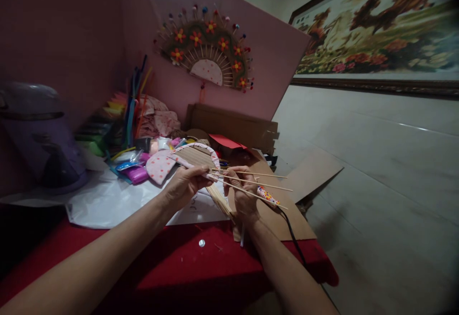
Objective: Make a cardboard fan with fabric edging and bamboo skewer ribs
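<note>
Left hand (184,187) pinching fabric-edged cardboard half-disc (197,155) at near right corner, above surface (168,257). Three thin sticks (272,186) jut right from corner. Right hand (244,194) curled at sticks; can't tell if gripping.

The person's bare left forearm (118,238), smooth in outline, narrowed toward a bare left hand (182,186); the bare right forearm (283,262) likewise narrowed toward a bare right hand (246,201).
</note>
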{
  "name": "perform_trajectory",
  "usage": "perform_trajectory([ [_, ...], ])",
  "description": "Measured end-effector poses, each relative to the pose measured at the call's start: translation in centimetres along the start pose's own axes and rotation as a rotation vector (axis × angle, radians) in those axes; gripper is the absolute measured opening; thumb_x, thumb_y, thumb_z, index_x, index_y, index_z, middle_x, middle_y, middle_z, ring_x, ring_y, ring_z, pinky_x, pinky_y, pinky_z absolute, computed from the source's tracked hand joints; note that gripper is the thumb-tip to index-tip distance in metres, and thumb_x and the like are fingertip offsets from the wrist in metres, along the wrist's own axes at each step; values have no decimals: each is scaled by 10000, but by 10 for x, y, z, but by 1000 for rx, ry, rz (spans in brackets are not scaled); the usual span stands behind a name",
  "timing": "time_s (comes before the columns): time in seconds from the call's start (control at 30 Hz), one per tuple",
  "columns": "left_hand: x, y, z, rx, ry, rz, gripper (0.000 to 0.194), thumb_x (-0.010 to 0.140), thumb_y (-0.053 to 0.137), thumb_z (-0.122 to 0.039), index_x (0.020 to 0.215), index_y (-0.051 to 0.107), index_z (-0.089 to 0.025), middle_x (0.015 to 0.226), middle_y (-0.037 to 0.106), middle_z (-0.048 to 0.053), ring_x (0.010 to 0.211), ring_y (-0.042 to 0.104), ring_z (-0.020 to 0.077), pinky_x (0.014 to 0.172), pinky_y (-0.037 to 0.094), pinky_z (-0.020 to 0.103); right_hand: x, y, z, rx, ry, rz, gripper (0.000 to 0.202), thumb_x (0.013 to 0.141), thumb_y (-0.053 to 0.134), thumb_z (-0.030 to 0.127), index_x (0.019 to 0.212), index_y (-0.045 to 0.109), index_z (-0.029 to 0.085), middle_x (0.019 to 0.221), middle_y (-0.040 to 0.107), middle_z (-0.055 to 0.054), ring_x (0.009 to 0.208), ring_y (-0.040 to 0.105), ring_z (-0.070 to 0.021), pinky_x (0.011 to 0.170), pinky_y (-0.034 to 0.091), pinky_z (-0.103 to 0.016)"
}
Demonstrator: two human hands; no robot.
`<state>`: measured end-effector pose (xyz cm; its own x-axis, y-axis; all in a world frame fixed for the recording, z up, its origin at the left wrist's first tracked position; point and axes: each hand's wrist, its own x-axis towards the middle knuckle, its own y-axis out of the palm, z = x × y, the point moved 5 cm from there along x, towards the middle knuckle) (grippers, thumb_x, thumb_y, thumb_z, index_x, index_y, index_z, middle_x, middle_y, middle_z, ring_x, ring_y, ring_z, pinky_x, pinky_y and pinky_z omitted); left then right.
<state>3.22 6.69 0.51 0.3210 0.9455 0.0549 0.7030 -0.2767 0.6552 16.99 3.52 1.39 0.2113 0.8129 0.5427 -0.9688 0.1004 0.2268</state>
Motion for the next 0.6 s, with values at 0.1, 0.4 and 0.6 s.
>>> perform_trajectory([
  [0.1, 1, -2, 3, -34, -17, -22, 53, 691, 626, -67, 641, 625, -84, 582, 647, 40, 538, 617, 123, 539, 536, 225, 0, 2, 1, 21, -11, 15, 148, 777, 644, 284, 774, 534, 185, 621, 582, 39, 418, 481, -63, 346, 393, -172],
  [0.4, 3, -5, 3, -39, -14, -73, 105, 714, 590, 1, 674, 631, -87, 629, 667, 48, 519, 619, 116, 494, 537, 209, 3, 2, -15, 41, 22, 83, 179, 789, 623, 343, 804, 519, 199, 621, 568, 44, 429, 484, -67, 356, 393, -173],
  [0.6, 3, -5, 4, -44, -30, -135, 158, 728, 541, 46, 673, 622, -79, 633, 667, 61, 512, 618, 118, 493, 540, 212, 4, 3, -17, 80, 23, 103, 191, 792, 610, 363, 793, 515, 197, 644, 566, 39, 437, 474, -65, 360, 394, -175],
])
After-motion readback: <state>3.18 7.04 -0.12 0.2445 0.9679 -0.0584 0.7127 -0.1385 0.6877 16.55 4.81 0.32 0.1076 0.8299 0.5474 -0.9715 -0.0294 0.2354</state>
